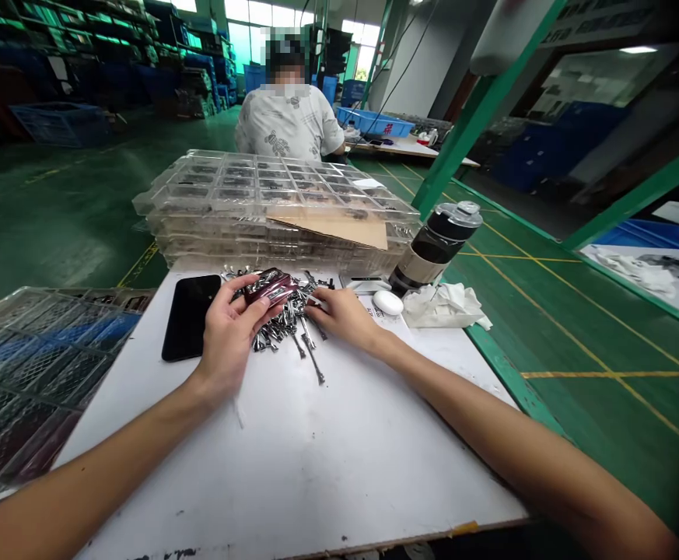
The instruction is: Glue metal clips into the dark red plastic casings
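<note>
My left hand (231, 323) is closed around a glossy dark red, curved piece (270, 288) with shiny strips on it; its exact kind does not show. The piece is held just above a heap of small chrome-coloured metal parts (281, 330) on the white tabletop (309, 451). At the heap's right side, my right hand (342, 315) has thumb and fingers pinched together on a thin, shiny metal part (316, 300). Some longer metal parts (314, 359) stick out of the heap towards me. A black phone (190, 319) lies left of my left hand.
Stacked transparent compartment trays (228, 225) with a cardboard sheet (333, 227) stand behind the heap. To the right are a dark bottle (435, 245), a white rounded case (388, 302) and crumpled tissue (447, 305). Another tray (41, 373) sits lower left. A person (289, 117) sits ahead, back turned.
</note>
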### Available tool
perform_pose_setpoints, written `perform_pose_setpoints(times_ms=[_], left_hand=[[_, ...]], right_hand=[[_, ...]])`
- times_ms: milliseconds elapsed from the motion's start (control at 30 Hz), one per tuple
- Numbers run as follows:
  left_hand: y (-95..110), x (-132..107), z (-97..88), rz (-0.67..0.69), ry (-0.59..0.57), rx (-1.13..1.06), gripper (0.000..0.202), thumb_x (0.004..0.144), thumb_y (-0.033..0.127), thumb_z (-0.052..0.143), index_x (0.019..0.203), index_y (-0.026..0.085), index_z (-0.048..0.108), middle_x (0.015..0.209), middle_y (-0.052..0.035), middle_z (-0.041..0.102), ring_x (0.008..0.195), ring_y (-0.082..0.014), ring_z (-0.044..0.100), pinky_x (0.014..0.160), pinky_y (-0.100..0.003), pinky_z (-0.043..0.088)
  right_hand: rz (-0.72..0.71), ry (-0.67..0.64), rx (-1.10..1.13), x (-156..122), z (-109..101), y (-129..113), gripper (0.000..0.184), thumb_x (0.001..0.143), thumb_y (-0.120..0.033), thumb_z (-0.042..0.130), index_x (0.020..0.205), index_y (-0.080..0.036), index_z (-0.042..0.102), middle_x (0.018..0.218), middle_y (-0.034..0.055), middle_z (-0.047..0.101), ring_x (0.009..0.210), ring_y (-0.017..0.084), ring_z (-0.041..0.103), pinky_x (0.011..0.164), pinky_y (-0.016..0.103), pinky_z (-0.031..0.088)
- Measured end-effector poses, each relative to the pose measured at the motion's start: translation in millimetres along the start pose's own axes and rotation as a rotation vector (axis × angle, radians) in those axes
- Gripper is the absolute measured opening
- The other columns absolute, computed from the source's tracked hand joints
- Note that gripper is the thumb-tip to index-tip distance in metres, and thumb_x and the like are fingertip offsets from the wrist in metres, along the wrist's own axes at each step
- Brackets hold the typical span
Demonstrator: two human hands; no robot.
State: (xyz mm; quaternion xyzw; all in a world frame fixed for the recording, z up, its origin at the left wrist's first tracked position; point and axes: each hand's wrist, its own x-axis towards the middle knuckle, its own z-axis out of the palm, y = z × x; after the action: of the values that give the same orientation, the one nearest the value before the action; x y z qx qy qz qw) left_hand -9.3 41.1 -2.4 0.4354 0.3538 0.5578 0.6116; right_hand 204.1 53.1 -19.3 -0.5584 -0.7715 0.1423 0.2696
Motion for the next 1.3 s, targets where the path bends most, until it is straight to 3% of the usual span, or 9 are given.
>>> perform_pose_setpoints(times_ms=[133, 333, 433, 567, 667, 967, 1133, 1300], left_hand=[[-2.9, -4.9, 2.3, -0.033, -0.046, 0.019, 0.035, 0.087, 0.022, 0.072, 0.119, 0.019, 0.059, 0.104, -0.0063, 0.075, 0.094, -0.0174, 0.074, 0.102, -0.036, 0.056], [-7.0, -10.0, 3.9, -0.088, -0.135, 0.043, 0.03, 0.089, 0.024, 0.071, 0.115, 0.019, 0.057, 0.106, -0.0061, 0.075, 0.093, -0.0181, 0.075, 0.099, -0.038, 0.057], [-8.2, -16.3, 6.6, -0.111, -0.247, 0.056, 0.029, 0.087, 0.024, 0.074, 0.11, 0.019, 0.057, 0.107, -0.0045, 0.073, 0.096, -0.0194, 0.074, 0.097, -0.038, 0.058], [-7.7, -28.5, 11.3, -0.179, -0.393, 0.101, 0.034, 0.083, 0.022, 0.08, 0.11, 0.018, 0.06, 0.107, -0.0037, 0.071, 0.106, -0.0196, 0.07, 0.096, -0.032, 0.057], [-7.4, -35.0, 12.9, -0.242, -0.478, 0.12, 0.033, 0.085, 0.023, 0.078, 0.113, 0.018, 0.06, 0.109, -0.0048, 0.071, 0.105, -0.0184, 0.069, 0.094, -0.03, 0.057], [-7.5, -36.0, 14.0, -0.216, -0.514, 0.202, 0.025, 0.091, 0.016, 0.07, 0.113, 0.019, 0.061, 0.103, -0.0016, 0.069, 0.098, -0.0117, 0.067, 0.086, -0.019, 0.055], [-4.9, -40.2, 12.5, -0.213, -0.529, 0.2, 0.025, 0.092, 0.018, 0.07, 0.115, 0.021, 0.062, 0.103, -0.0006, 0.07, 0.097, -0.0116, 0.068, 0.084, -0.017, 0.055], [-6.3, -41.4, 9.2, -0.171, -0.514, 0.11, 0.021, 0.098, 0.018, 0.061, 0.119, 0.02, 0.064, 0.109, -0.0027, 0.072, 0.104, -0.0137, 0.068, 0.091, -0.02, 0.055]], right_hand=[[-0.013, 0.048, 0.085, -1.9, -0.6, -0.6, 0.008, 0.091, -0.021, 0.066, 0.087, -0.016, 0.072, 0.08, 0.0026, 0.071, 0.071, 0.017, 0.059, 0.068, 0.027, 0.04], [-0.049, 0.312, 0.179, -17.3, -21.8, -10.0, 0.01, 0.094, -0.025, 0.066, 0.094, -0.017, 0.071, 0.098, 0.0075, 0.069, 0.091, 0.019, 0.065, 0.082, 0.031, 0.05], [-0.268, 0.379, 0.113, -32.4, -32.6, -21.0, 0.004, 0.095, -0.02, 0.065, 0.096, -0.019, 0.069, 0.093, 0.0048, 0.072, 0.085, 0.016, 0.068, 0.078, 0.028, 0.052], [-0.658, 0.278, -0.11, -49.3, -33.2, -29.4, 0.009, 0.095, -0.013, 0.062, 0.103, -0.016, 0.066, 0.089, 0.0056, 0.075, 0.074, 0.015, 0.07, 0.063, 0.025, 0.051], [-0.783, 0.258, -0.196, -55.0, -31.0, -29.4, 0.013, 0.095, -0.01, 0.062, 0.107, -0.015, 0.064, 0.098, 0.0094, 0.076, 0.075, 0.017, 0.07, 0.063, 0.027, 0.052], [-0.744, 0.151, -0.248, -64.0, -36.2, -35.4, 0.013, 0.1, -0.01, 0.052, 0.109, -0.014, 0.06, 0.1, 0.0115, 0.073, 0.082, 0.017, 0.071, 0.064, 0.026, 0.056], [-0.726, 0.169, -0.268, -69.4, -36.1, -40.4, 0.014, 0.101, -0.009, 0.05, 0.111, -0.012, 0.06, 0.098, 0.0112, 0.072, 0.074, 0.015, 0.068, 0.06, 0.026, 0.053], [-0.715, 0.101, -0.307, -72.0, -38.6, -46.4, 0.015, 0.099, -0.008, 0.052, 0.11, -0.011, 0.062, 0.103, 0.0124, 0.072, 0.071, 0.014, 0.064, 0.057, 0.026, 0.05]])
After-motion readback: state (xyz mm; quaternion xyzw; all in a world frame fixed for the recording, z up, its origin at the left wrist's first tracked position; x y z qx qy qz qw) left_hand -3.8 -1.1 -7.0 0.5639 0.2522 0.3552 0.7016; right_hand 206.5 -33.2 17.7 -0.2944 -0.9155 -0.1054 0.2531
